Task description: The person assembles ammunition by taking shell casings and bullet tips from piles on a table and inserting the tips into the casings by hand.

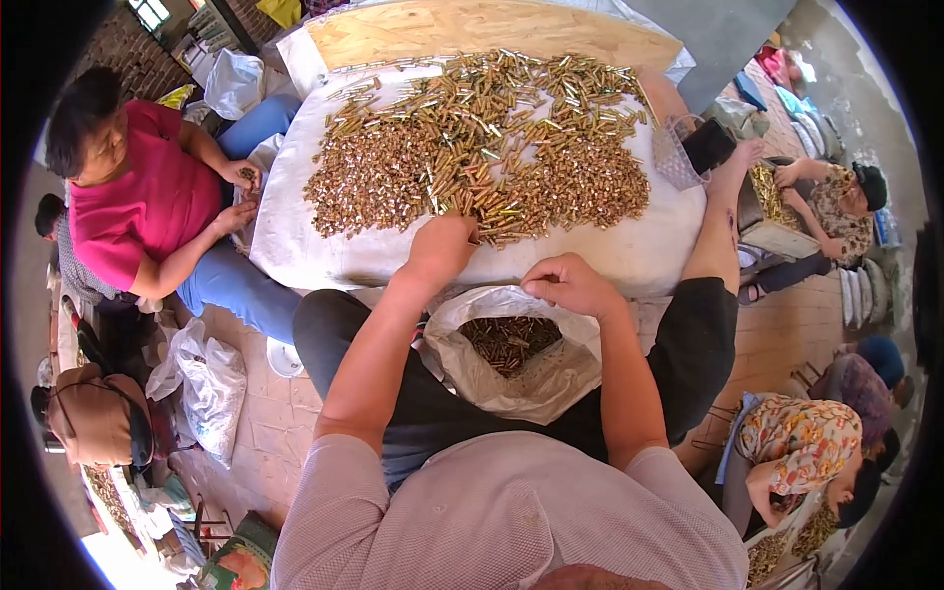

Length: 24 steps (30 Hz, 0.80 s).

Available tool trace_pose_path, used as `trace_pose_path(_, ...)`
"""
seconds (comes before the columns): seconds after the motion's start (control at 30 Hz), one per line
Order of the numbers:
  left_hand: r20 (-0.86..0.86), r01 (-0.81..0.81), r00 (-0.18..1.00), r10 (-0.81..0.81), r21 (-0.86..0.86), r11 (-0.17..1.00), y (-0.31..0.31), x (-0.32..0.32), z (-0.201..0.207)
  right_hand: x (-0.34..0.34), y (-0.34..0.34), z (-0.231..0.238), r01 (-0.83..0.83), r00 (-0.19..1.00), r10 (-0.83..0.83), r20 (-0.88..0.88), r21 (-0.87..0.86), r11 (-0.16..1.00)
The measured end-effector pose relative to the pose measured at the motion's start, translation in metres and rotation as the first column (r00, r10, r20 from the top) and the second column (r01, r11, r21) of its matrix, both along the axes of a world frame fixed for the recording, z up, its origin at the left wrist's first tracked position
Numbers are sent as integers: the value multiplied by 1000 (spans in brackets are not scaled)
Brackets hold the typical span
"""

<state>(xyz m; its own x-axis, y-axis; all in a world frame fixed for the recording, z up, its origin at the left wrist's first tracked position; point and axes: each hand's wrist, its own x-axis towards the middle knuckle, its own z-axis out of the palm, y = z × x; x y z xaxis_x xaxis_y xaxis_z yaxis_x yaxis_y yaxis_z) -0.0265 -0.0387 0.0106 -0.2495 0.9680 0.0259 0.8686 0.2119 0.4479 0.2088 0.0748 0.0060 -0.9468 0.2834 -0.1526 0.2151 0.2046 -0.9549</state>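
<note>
A white-covered table [610, 258] fills the middle of the head view, and on it lies a broad heap of small brass casings [482, 147], longer yellow tubes mixed through shorter copper-coloured pieces, spread almost edge to edge. Behind it a plywood board [492, 28] lies flat at the far end. In the person's lap, below the near table edge, sits a white plastic bag [531, 379], mouth open, with a shallow layer of the short dark-copper pieces [506, 342] inside. The left hand [442, 246] rests at the near fringe of the heap, fingers curled down into the casings; whether it is clenched on a handful or only raking cannot be told, since the fingertips are hidden. The right hand [565, 283] pinches the bag's upper rim, thumb and fingers closed on the plastic, holding the mouth open (nothing else visible in that hand). Judged step: picking from the heap, one kind going into the lap bag. The next move likely calls for drawing the left hand back over the table edge and down to the bag mouth, with the right keeping the rim taut so pieces do not spill past it. At the left a seated person in a pink shirt [147, 202] handles pieces too.
</note>
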Motion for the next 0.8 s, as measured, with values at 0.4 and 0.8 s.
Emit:
trace_pose_path(0.4,-184,-8,983,-14,-121,993,-1,7,-6,-14,24,-34,510,842,-504,-194,591,624)
trace_pose_path(0.8,630,28,772,-80,91,995,2,6,9,-18,26,-42,432,877,-422,-231,765,478)
